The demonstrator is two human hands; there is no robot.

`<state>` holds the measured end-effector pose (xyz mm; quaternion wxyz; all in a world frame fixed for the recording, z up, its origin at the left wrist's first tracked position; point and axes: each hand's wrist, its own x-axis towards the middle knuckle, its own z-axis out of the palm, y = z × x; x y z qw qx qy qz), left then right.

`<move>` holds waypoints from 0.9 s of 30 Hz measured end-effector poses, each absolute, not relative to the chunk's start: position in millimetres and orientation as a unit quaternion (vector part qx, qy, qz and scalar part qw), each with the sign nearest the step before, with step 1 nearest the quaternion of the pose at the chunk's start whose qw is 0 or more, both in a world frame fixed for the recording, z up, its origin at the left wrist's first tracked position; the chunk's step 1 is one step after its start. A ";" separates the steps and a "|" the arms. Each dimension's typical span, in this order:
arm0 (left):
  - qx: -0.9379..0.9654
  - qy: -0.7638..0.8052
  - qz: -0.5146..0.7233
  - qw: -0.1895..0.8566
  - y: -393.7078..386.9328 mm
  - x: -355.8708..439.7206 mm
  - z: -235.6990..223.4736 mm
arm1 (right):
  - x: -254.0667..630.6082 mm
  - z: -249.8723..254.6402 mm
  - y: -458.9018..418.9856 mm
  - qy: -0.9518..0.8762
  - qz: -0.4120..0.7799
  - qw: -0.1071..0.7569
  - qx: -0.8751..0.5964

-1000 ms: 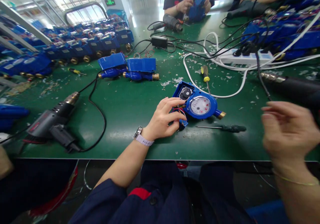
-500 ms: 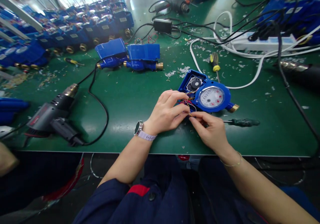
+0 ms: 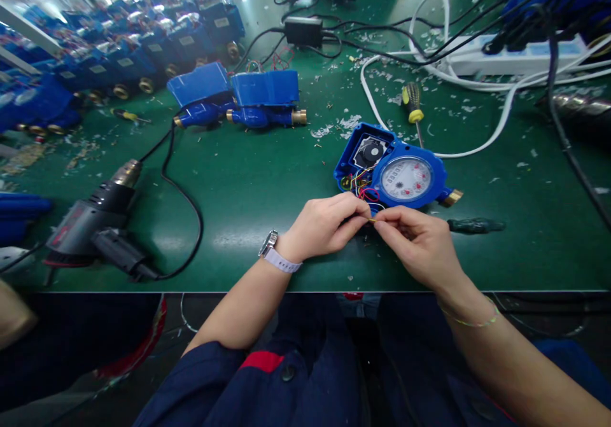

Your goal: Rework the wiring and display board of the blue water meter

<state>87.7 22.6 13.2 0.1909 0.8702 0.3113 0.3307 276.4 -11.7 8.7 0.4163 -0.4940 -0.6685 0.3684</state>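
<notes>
An opened blue water meter [image 3: 396, 175] lies on the green bench, its white dial facing up and coloured wires [image 3: 363, 188] spilling from its open left compartment. My left hand [image 3: 327, 223] and my right hand [image 3: 417, 242] meet just in front of the meter. Both pinch the ends of thin wires between thumb and fingers, fingertips almost touching. A watch with a white strap sits on my left wrist. A dark-handled screwdriver [image 3: 475, 225] lies to the right of my right hand.
Two closed blue meters [image 3: 238, 99] lie behind, and rows of several more [image 3: 119, 58] stand at the back left. An electric drill [image 3: 90, 220] with a black cord lies at the left. A yellow-black screwdriver [image 3: 413, 104], white cable and power strip [image 3: 515, 61] are at the right.
My right hand came in from the far right to the wires and now pinches them with my left. Both hands drew slightly back from the meter toward the bench edge.
</notes>
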 end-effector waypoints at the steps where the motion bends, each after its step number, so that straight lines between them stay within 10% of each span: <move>1: 0.865 0.321 0.332 0.198 22.6 88.0 13.5 | 274.0 10.0 -13.2 -0.671 0.358 0.421 -0.494; 27: 0.867 0.328 0.317 0.201 22.2 83.7 20.6 | 267.8 27.5 -9.0 -0.647 0.461 0.359 -0.490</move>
